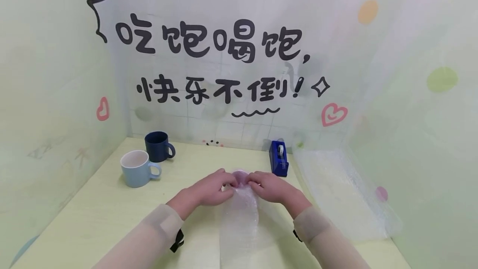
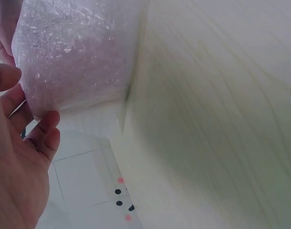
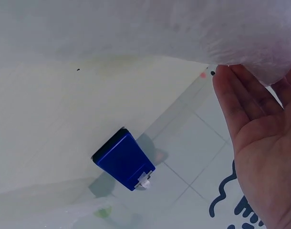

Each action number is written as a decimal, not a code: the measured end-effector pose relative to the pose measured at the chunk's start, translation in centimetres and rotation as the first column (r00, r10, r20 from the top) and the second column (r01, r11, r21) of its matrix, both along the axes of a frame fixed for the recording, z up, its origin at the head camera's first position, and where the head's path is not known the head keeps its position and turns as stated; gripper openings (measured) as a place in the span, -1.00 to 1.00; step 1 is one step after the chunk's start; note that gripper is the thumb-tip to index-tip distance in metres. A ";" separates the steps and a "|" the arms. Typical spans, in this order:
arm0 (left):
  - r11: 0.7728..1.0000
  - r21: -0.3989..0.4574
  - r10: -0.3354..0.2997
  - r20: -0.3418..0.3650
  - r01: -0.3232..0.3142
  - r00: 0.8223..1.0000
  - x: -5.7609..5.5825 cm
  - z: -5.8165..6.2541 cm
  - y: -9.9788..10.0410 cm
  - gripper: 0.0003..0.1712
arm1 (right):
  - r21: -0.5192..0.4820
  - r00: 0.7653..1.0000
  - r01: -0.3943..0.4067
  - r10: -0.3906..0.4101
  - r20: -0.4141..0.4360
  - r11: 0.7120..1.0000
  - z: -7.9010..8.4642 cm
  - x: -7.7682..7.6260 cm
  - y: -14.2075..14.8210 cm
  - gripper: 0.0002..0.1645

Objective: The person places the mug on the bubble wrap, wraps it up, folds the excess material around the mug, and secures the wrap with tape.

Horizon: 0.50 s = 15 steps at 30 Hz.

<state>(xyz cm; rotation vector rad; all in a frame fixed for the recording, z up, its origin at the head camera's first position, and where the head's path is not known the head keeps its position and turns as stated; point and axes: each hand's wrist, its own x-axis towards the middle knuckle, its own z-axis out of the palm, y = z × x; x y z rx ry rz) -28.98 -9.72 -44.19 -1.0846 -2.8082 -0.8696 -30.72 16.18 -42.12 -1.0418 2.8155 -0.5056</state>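
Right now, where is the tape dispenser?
In the head view, the tape dispenser stands right of centre, beyond the right hand, left of the flat bubble wrap.

Light blue mug (image 1: 135,173): upright at the left of the table (image 1: 97,215); pale interior; handle pointing right.
Dark blue mug (image 1: 154,151): upright, set behind the light blue unit; handle also pointing right.
Tape dispenser (image 1: 276,164): blue body, rear of table, right of centre; tape roll (image 1: 281,150) fitted.
Bubble wrap sheet (image 1: 336,194): clear, laid along the table's right side, beside the right wall (image 1: 422,157).
Back wall (image 1: 186,128): black lettering (image 1: 228,92), two rows; wavy underline below; pink heart (image 1: 334,114) at lower right.
Right wall marking: green spot (image 1: 442,79).
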 end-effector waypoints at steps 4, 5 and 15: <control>1.000 -0.019 -0.003 -0.091 0.001 0.996 0.7 0.0 -0.6 -0.67 | 0.020 1.000 -0.005 0.004 0.024 1.000 0.3 -0.3 -0.5 -0.60; 1.000 -0.026 -0.005 -0.130 0.001 0.991 0.8 0.0 -0.7 -0.68 | 0.019 1.000 -0.001 0.001 0.028 1.000 0.3 -0.3 -0.5 -0.61; 1.000 0.015 -0.026 -0.028 0.027 0.999 -0.7 -0.2 -0.7 -0.58 | -0.004 0.999 0.000 0.000 0.045 1.000 -0.1 -0.3 -0.3 -0.59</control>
